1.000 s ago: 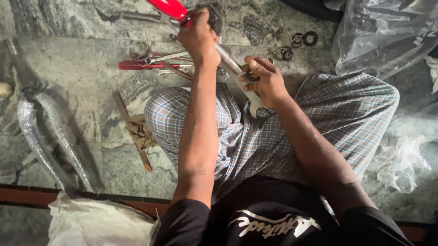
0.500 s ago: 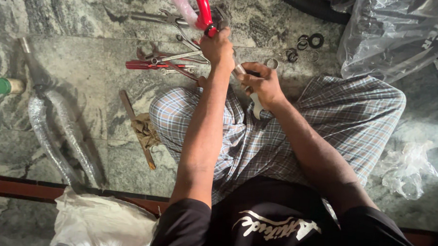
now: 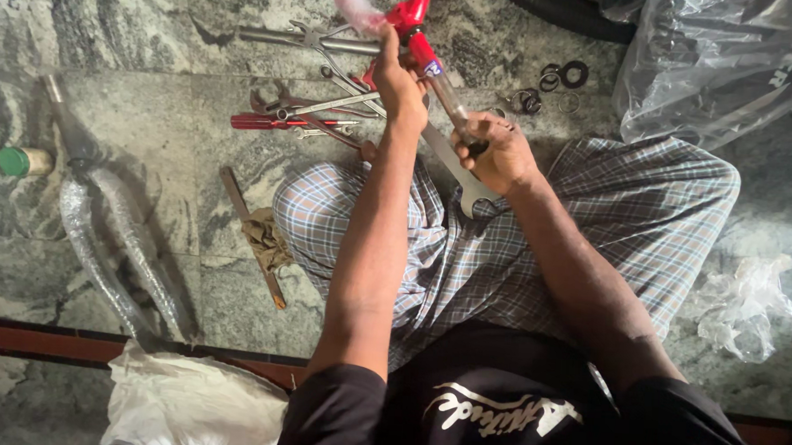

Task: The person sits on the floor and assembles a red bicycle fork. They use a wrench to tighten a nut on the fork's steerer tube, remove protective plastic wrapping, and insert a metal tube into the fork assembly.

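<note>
Your left hand (image 3: 400, 82) is closed around the red frame (image 3: 415, 23) near the top of the view, above your lap, while your right hand (image 3: 497, 154) grips the spanner (image 3: 456, 173) on its steel tube, with pliers (image 3: 316, 108) and washers (image 3: 558, 78) on the floor (image 3: 137, 33).

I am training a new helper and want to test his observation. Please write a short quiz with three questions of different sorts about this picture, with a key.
1. True or false: the left hand grips the red frame part.
2. Which tool does the right hand hold? A) flat spanner B) hammer C) saw
3. Fill in: the black rings lie on the stone ____.

Key
1. True.
2. A: the flat spanner lies in the right hand, its open end pointing toward the checked cloth.
3. floor.
</note>
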